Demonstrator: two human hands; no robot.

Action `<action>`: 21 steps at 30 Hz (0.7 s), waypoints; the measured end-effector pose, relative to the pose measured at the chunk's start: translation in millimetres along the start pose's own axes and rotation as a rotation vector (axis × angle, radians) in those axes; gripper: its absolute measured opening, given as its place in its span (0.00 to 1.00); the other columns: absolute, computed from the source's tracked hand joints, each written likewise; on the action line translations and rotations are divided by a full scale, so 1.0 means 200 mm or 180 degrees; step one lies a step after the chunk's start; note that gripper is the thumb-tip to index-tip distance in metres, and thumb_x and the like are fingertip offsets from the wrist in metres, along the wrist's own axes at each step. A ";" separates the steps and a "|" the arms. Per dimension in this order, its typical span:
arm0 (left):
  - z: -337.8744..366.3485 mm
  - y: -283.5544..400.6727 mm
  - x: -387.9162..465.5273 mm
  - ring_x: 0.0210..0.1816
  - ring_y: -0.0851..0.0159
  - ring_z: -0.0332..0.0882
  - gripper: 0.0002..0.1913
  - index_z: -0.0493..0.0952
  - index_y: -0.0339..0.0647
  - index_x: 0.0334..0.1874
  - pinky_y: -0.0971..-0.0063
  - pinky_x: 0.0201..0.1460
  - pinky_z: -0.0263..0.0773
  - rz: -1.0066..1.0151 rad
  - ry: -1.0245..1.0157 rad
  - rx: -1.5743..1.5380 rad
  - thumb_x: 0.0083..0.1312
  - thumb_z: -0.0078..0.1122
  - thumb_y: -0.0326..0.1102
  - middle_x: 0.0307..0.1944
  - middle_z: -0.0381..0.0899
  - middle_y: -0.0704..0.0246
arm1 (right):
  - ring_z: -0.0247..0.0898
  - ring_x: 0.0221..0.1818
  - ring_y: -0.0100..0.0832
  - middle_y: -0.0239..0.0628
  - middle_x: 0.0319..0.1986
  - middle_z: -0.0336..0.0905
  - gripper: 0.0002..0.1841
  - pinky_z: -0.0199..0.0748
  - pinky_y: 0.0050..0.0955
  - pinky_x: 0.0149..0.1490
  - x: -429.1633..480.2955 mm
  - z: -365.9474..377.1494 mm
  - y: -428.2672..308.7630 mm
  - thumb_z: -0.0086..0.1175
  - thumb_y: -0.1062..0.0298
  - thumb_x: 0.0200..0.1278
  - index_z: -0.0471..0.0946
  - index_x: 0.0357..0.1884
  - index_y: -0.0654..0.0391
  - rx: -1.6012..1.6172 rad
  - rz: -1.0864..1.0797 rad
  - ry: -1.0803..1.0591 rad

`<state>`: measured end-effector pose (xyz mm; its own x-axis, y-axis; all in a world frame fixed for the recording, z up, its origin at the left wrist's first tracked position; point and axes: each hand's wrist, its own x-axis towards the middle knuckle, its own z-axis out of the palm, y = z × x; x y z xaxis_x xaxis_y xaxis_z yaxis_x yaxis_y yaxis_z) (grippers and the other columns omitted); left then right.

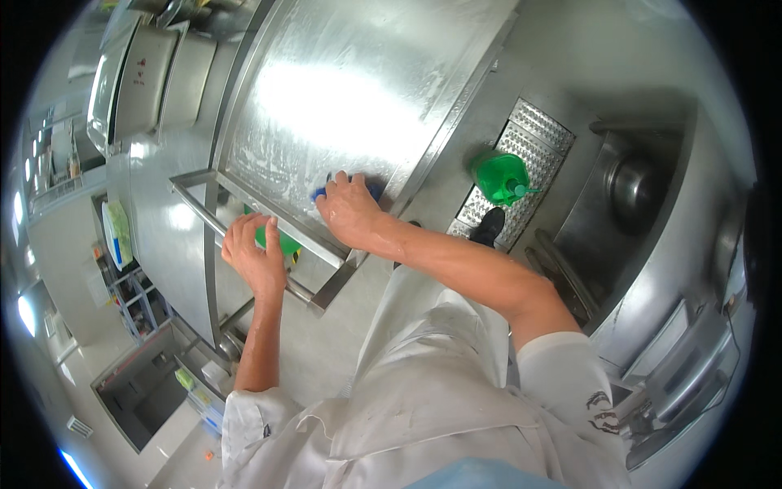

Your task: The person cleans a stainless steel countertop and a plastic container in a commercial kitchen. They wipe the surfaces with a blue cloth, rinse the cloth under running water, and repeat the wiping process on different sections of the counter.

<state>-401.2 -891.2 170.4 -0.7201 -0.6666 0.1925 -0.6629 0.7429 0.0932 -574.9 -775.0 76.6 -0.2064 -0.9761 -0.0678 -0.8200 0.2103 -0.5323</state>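
My right hand (351, 211) presses a dark blue scrubbing pad or cloth (319, 194) onto a stainless steel cart top (287, 147), close to its near right corner. Most of the blue piece is hidden beneath my fingers. Wet, whitish soapy streaks cover the steel. Over the tubular push handle (201, 211) at the cart's near end is my left hand (253, 250), its thumb and fingers apart with nothing seen between them. Whether its palm rests on the bar cannot be made out. Both forearms look wet.
A green plastic jug with a pump top (501, 177) stands on a perforated metal floor grate (534, 131), beside a shoe (489, 226). Another green object (284, 238) shows below the handle. Steel pans (146, 79) stand on the left counter (165, 214). A steel basin (611, 195) is at right.
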 end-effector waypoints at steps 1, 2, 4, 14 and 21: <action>0.01 -0.02 -0.01 0.70 0.55 0.78 0.08 0.88 0.48 0.48 0.53 0.78 0.57 -0.0029 -0.0003 0.0063 0.75 0.72 0.42 0.57 0.88 0.69 | 0.82 0.49 0.45 0.45 0.44 0.88 0.17 0.78 0.49 0.55 -0.01 -0.01 0.03 0.62 0.65 0.63 0.90 0.51 0.58 0.0553 0.0045 0.0103; 0.02 -0.05 -0.02 0.70 0.55 0.78 0.08 0.88 0.48 0.48 0.53 0.78 0.57 -0.0003 0.0024 0.0087 0.75 0.72 0.42 0.57 0.88 0.70 | 0.85 0.46 0.44 0.47 0.42 0.89 0.16 0.80 0.48 0.53 -0.02 -0.03 0.08 0.61 0.68 0.63 0.91 0.50 0.58 0.1017 0.0227 0.0115; 0.04 -0.09 -0.02 0.68 0.55 0.79 0.09 0.88 0.49 0.48 0.54 0.77 0.59 0.0172 0.0062 0.0169 0.75 0.72 0.44 0.57 0.89 0.71 | 0.86 0.44 0.38 0.42 0.41 0.90 0.16 0.82 0.40 0.52 -0.08 -0.09 0.23 0.60 0.70 0.64 0.89 0.52 0.58 0.2935 0.0419 0.0409; -0.07 0.60 -0.05 0.62 0.63 0.83 0.16 0.85 0.37 0.63 0.65 0.66 0.76 -0.0452 -0.0467 -0.1853 0.83 0.65 0.40 0.62 0.87 0.62 | 0.81 0.70 0.53 0.52 0.72 0.79 0.33 0.78 0.71 0.73 -1.16 -0.27 1.08 0.50 0.58 0.80 0.68 0.81 0.64 0.7855 0.0509 0.1701; 0.84 1.58 -0.36 0.48 0.66 0.90 0.14 0.87 0.38 0.57 0.69 0.53 0.82 0.0209 -0.2426 -0.2668 0.80 0.69 0.40 0.50 0.91 0.64 | 0.82 0.67 0.37 0.42 0.63 0.87 0.30 0.76 0.41 0.74 -1.86 0.28 1.66 0.58 0.65 0.72 0.77 0.75 0.62 0.6034 0.2591 0.2849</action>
<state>-593.1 -619.0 20.9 -0.8756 -0.2751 -0.3970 -0.4793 0.3931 0.7847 -740.0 -345.0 -122.5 -0.6885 -0.3523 -0.6339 0.7241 -0.3838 -0.5731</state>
